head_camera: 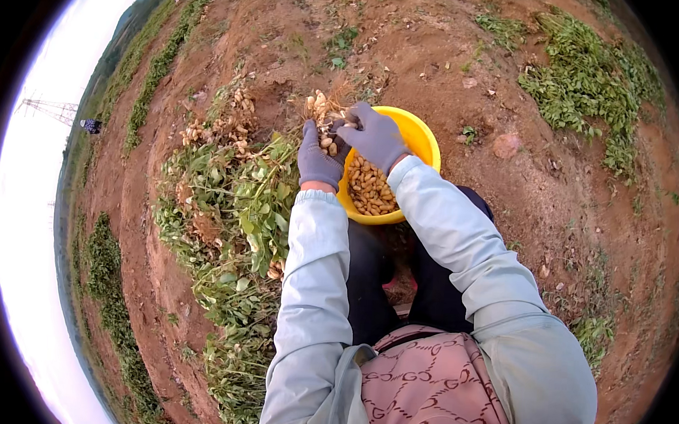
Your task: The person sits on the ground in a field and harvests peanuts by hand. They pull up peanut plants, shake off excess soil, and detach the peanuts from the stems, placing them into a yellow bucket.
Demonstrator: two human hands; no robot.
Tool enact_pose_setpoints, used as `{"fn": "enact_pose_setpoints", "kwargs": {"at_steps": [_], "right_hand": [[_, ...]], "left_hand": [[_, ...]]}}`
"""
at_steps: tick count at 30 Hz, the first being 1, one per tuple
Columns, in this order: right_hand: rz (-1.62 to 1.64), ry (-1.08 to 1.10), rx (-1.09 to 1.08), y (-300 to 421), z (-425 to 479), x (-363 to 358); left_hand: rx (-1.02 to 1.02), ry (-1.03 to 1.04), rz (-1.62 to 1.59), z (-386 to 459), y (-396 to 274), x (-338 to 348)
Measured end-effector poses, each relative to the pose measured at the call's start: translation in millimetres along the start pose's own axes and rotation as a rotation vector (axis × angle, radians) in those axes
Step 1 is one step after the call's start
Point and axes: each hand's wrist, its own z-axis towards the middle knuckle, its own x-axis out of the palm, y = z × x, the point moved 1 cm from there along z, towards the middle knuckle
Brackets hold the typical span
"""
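Observation:
My left hand, in a grey knit glove, is closed around the root end of a peanut plant at the left rim of a yellow basin. A cluster of pale peanut pods with thin roots sticks up past its fingers. My right hand, gloved alike, reaches over the basin with its fingertips pinched on pods of the same cluster. Loose unshelled peanuts lie in the near part of the basin; my right hand and forearm hide some of its inside.
A long heap of pulled peanut plants lies to my left, some with pods showing. More green plants lie on the reddish soil at the upper right. Another person is far off at the left, near a lattice pylon.

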Motion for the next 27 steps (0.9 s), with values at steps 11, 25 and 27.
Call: {"fn": "enact_pose_setpoints", "kwargs": {"at_steps": [11,25,27], "right_hand": [[0.4,0.037,0.0,12,2,35],[0.789,0.391,0.421,1,15,19],[1.064,0.311,0.456,11,9,13]], "left_hand": [[-0.054,0.416,0.031,33,-11,-43],[0.052,0.314,0.405,7,-6,-14],[0.076,0.272,0.419,-6,-4,-5]]}}
